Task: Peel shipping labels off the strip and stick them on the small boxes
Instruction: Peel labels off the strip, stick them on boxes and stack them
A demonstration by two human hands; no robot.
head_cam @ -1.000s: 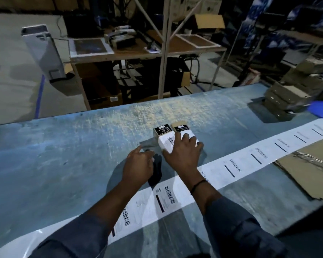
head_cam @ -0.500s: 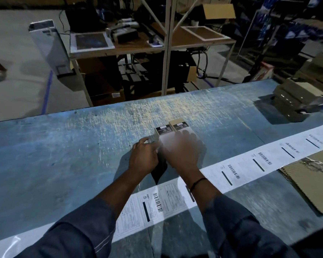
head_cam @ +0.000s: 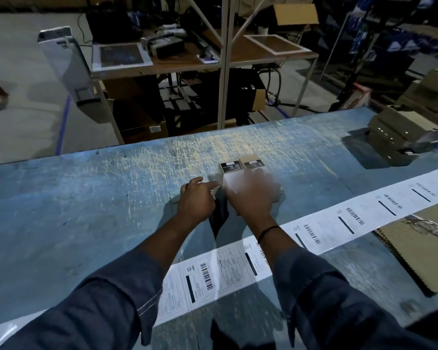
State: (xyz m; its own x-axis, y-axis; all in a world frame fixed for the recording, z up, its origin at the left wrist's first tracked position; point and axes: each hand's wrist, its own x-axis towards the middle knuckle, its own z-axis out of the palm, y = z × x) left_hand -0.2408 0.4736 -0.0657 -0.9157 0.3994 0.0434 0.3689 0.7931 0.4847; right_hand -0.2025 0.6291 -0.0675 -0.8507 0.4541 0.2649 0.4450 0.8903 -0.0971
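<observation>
Right hand (head_cam: 253, 195): motion-blurred, palm down, fingers spread flat over the tops of the two boxes; probably smoothing a label on.
Left hand (head_cam: 196, 200): index finger out, its tip at the left box (head_cam: 229, 168); the other fingers are curled and hold nothing.
Boxes: two small ones, left box and right box (head_cam: 250, 162), side by side and touching, mid-table, just beyond the strip.
Label (head_cam: 230, 183): a white patch on the left box top; too blurred to read its edges.
Strip (head_cam: 339, 223): a long white liner with barcoded labels, running diagonally under both forearms.
Handling: the labels are likely thin, limp and sticky-backed, best lifted by a corner. The boxes look like light, stiff card that may slide, so bracing a side helps.
Table (head_cam: 86, 210): blue, scratched, worn pale at the far middle.
Room: dim. Cardboard (head_cam: 420, 248) lies at the right, a stack (head_cam: 400, 137) sits at the far right, and a bench (head_cam: 238, 61) stands behind.
</observation>
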